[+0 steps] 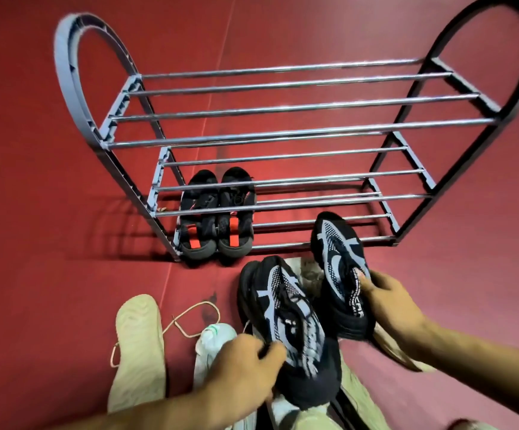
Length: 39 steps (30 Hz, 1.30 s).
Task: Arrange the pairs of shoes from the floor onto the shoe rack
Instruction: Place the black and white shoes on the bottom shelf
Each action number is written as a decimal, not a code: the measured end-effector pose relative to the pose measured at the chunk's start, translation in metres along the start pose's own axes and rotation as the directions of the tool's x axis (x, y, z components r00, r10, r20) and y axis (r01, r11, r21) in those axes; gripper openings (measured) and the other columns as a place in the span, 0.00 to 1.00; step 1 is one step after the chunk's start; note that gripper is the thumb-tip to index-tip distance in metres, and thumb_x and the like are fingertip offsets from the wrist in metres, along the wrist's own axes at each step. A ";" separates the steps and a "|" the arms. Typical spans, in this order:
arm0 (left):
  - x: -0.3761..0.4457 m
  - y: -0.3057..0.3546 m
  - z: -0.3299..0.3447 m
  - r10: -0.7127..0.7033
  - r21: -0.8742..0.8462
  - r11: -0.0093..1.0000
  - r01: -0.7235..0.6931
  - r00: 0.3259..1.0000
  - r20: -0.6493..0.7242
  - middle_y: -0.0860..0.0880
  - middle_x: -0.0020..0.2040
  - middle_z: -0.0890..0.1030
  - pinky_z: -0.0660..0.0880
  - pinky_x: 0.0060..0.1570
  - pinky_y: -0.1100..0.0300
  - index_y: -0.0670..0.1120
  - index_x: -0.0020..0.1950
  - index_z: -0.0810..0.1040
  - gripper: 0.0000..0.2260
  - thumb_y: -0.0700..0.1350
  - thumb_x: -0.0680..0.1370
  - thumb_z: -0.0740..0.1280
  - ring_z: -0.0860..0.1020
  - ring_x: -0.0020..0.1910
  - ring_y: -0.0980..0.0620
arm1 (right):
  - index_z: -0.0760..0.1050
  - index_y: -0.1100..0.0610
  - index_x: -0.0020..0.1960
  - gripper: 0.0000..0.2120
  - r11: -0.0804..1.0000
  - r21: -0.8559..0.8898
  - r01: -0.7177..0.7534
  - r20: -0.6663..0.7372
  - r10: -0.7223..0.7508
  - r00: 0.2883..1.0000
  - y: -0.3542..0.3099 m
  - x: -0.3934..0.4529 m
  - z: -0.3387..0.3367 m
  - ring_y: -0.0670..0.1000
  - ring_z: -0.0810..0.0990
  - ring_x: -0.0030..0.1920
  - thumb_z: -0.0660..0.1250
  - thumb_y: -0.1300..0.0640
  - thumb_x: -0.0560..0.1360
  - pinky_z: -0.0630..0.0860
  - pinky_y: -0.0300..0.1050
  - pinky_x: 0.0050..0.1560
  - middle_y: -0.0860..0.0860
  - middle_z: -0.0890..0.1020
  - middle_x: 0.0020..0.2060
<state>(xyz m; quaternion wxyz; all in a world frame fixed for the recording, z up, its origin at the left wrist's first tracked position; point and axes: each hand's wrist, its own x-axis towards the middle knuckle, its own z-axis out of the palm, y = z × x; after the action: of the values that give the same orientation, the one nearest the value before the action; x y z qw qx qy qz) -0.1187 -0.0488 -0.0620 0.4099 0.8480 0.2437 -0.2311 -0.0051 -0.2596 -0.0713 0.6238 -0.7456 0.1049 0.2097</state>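
Observation:
A grey shoe rack [283, 131] with chrome bars stands on the red floor. A pair of black sandals with red straps [217, 218] sits at the left end of its lowest tier. My left hand [245, 367] grips the collar of a black-and-grey sneaker [286, 324], held above the floor in front of the rack. My right hand [391, 302] holds the matching sneaker [340, 268] by its heel side, toe pointing toward the rack's bottom bars.
On the floor near me lie a cream shoe sole-up [140, 346] with a loose tan lace [186, 321], a white sneaker [211, 346] under my left hand, and part of another pale shoe [397, 352] beneath my right forearm.

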 end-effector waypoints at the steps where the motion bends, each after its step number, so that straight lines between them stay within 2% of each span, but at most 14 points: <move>1: 0.004 0.005 -0.005 0.045 0.021 0.999 -0.043 0.994 -0.095 0.42 0.25 0.78 0.76 0.33 0.57 0.39 0.36 0.78 0.26 0.62 0.72 0.59 0.79 0.25 0.49 | 0.81 0.55 0.56 0.10 0.999 -0.036 0.001 -0.050 -0.003 0.999 -0.002 0.008 -0.004 0.52 0.87 0.49 0.64 0.52 0.82 0.83 0.53 0.55 0.54 0.88 0.50; 5: 0.025 0.032 -0.030 0.203 0.097 0.978 -0.186 0.957 -0.206 0.47 0.22 0.66 0.64 0.28 0.54 0.39 0.28 0.68 0.21 0.51 0.77 0.61 0.66 0.26 0.50 | 0.80 0.53 0.56 0.12 0.959 -0.282 -0.008 -0.130 -0.030 0.991 -0.012 0.047 -0.021 0.53 0.86 0.50 0.65 0.47 0.81 0.80 0.56 0.59 0.50 0.87 0.50; 7: 0.041 0.043 -0.038 0.254 0.150 0.963 -0.225 0.941 -0.222 0.48 0.23 0.68 0.63 0.31 0.54 0.40 0.26 0.66 0.22 0.50 0.78 0.61 0.68 0.28 0.48 | 0.80 0.56 0.57 0.14 0.936 -0.352 -0.008 -0.142 -0.045 0.989 -0.019 0.070 -0.020 0.53 0.83 0.50 0.65 0.46 0.81 0.79 0.50 0.55 0.51 0.85 0.50; 9: 0.064 0.054 -0.041 0.292 0.203 0.947 -0.250 0.931 -0.217 0.44 0.28 0.73 0.66 0.36 0.55 0.42 0.27 0.67 0.22 0.51 0.79 0.59 0.73 0.34 0.42 | 0.77 0.58 0.55 0.15 0.920 -0.393 -0.013 -0.173 -0.060 0.983 -0.026 0.091 -0.016 0.53 0.79 0.48 0.66 0.46 0.80 0.72 0.45 0.48 0.53 0.82 0.49; 12: 0.102 0.073 -0.042 0.306 0.283 0.930 -0.236 0.922 -0.237 0.37 0.37 0.79 0.69 0.41 0.54 0.42 0.31 0.70 0.20 0.52 0.79 0.57 0.76 0.41 0.37 | 0.72 0.61 0.55 0.17 0.922 -0.388 0.001 -0.223 -0.095 0.970 -0.029 0.117 -0.008 0.54 0.76 0.45 0.69 0.47 0.79 0.70 0.47 0.43 0.56 0.80 0.47; 18: 0.167 0.107 -0.040 0.218 0.226 0.960 -0.164 0.946 -0.238 0.38 0.35 0.81 0.77 0.48 0.54 0.42 0.32 0.72 0.20 0.50 0.81 0.55 0.81 0.45 0.39 | 0.77 0.63 0.54 0.16 0.909 -0.416 -0.008 -0.276 -0.117 0.954 -0.041 0.158 0.007 0.61 0.81 0.54 0.69 0.50 0.79 0.73 0.49 0.51 0.62 0.83 0.52; 20: 0.186 0.109 -0.040 0.138 0.141 0.985 -0.104 0.957 -0.255 0.38 0.40 0.85 0.79 0.54 0.51 0.39 0.41 0.78 0.18 0.47 0.82 0.55 0.83 0.47 0.39 | 0.79 0.65 0.56 0.17 0.899 -0.438 -0.019 -0.262 -0.108 0.959 -0.044 0.164 0.010 0.63 0.81 0.57 0.68 0.50 0.80 0.74 0.50 0.55 0.64 0.83 0.54; 22: 0.196 0.106 -0.036 0.025 -0.030 0.999 -0.035 0.961 -0.276 0.35 0.53 0.84 0.79 0.57 0.49 0.37 0.56 0.79 0.14 0.43 0.82 0.57 0.83 0.52 0.38 | 0.78 0.65 0.57 0.17 0.879 -0.475 -0.042 -0.248 -0.088 0.965 -0.040 0.161 0.010 0.65 0.80 0.59 0.66 0.51 0.80 0.74 0.51 0.56 0.65 0.83 0.56; 24: 0.195 0.101 -0.025 0.016 0.017 1.000 -0.011 0.949 -0.314 0.36 0.64 0.77 0.75 0.61 0.49 0.38 0.64 0.75 0.16 0.46 0.83 0.58 0.78 0.62 0.37 | 0.76 0.63 0.57 0.20 0.880 -0.473 -0.052 -0.234 -0.069 0.970 -0.025 0.159 0.006 0.64 0.80 0.59 0.65 0.46 0.78 0.74 0.49 0.57 0.64 0.82 0.57; 27: 0.182 0.087 -0.005 0.279 0.298 0.934 -0.195 0.921 -0.271 0.40 0.69 0.69 0.71 0.63 0.46 0.45 0.72 0.67 0.23 0.56 0.81 0.59 0.70 0.67 0.37 | 0.72 0.53 0.69 0.38 0.895 -0.445 -0.013 -0.132 -0.051 0.990 0.019 0.163 -0.010 0.58 0.80 0.61 0.68 0.31 0.66 0.75 0.55 0.65 0.57 0.79 0.63; 30: 0.182 0.075 0.000 0.467 0.533 0.772 -0.347 0.878 -0.105 0.45 0.71 0.66 0.70 0.65 0.45 0.51 0.77 0.61 0.29 0.55 0.78 0.65 0.66 0.69 0.41 | 0.62 0.47 0.75 0.48 0.823 -0.563 0.068 -0.020 -0.096 0.995 0.014 0.129 -0.004 0.51 0.76 0.63 0.78 0.35 0.61 0.73 0.53 0.69 0.50 0.72 0.66; 33: 0.187 0.074 -0.003 0.427 0.554 0.761 -0.337 0.904 -0.038 0.47 0.70 0.68 0.71 0.63 0.45 0.49 0.75 0.62 0.29 0.50 0.77 0.69 0.68 0.68 0.41 | 0.64 0.49 0.72 0.38 0.673 -0.732 0.109 0.022 -0.136 0.991 0.000 0.110 0.011 0.57 0.78 0.59 0.77 0.48 0.67 0.76 0.53 0.65 0.52 0.66 0.66; 36: 0.193 0.079 -0.008 0.443 0.583 0.743 -0.327 0.894 -0.063 0.45 0.66 0.72 0.71 0.59 0.46 0.45 0.68 0.67 0.23 0.49 0.77 0.71 0.71 0.65 0.41 | 0.72 0.53 0.62 0.26 0.688 -0.717 0.109 -0.012 -0.168 0.986 -0.011 0.117 0.018 0.56 0.78 0.54 0.79 0.53 0.68 0.77 0.48 0.58 0.53 0.71 0.61; 39: 0.197 0.082 -0.012 0.430 0.616 0.726 -0.307 0.901 -0.058 0.44 0.61 0.75 0.71 0.53 0.48 0.42 0.60 0.72 0.18 0.48 0.76 0.73 0.73 0.62 0.41 | 0.74 0.55 0.57 0.24 0.667 -0.735 0.121 -0.036 -0.218 0.975 -0.018 0.132 0.019 0.58 0.77 0.52 0.80 0.54 0.66 0.74 0.48 0.55 0.55 0.75 0.56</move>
<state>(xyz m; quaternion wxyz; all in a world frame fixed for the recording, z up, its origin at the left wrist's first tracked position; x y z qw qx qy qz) 0.0861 -0.0397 -0.1242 0.1359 0.9826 0.0244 -0.1239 0.1166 -0.2233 -0.1160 0.2850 -0.9495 -0.0194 0.1295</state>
